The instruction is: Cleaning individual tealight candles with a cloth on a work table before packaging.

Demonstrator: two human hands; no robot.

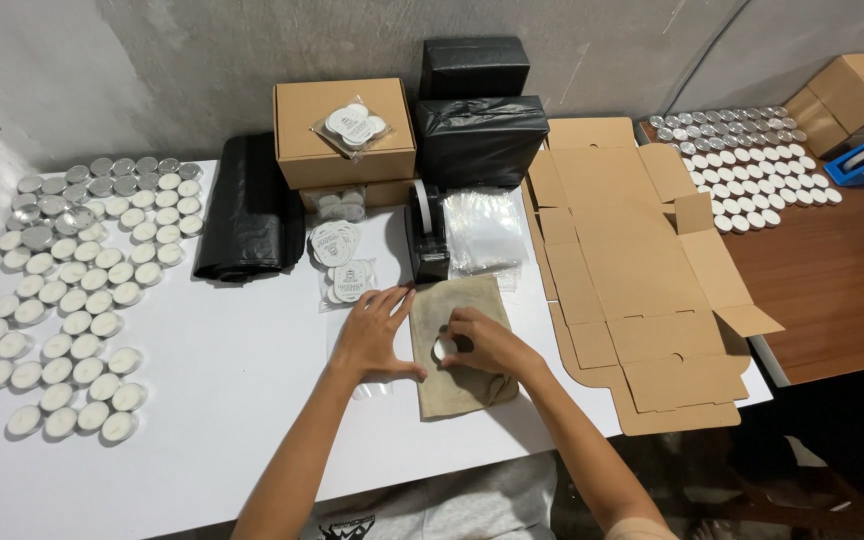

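Looks like the wiping step: right hand [487,343] pinches a small white tealight candle [445,350] against the tan cloth [459,345] on the white table [232,380]. Left hand [377,335] rests flat and open, holding nothing, pinning the cloth's edge. Next move probably needs a steady grip while turning it.

even soft overhead light, bright white table [202,400], faint shadows, sharp focus, wide-angle bending at edges

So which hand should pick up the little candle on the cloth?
Probably the right hand: its fingers already curl around the little candle on the cloth. The left hand lies flat beside the cloth, on a clear bag.
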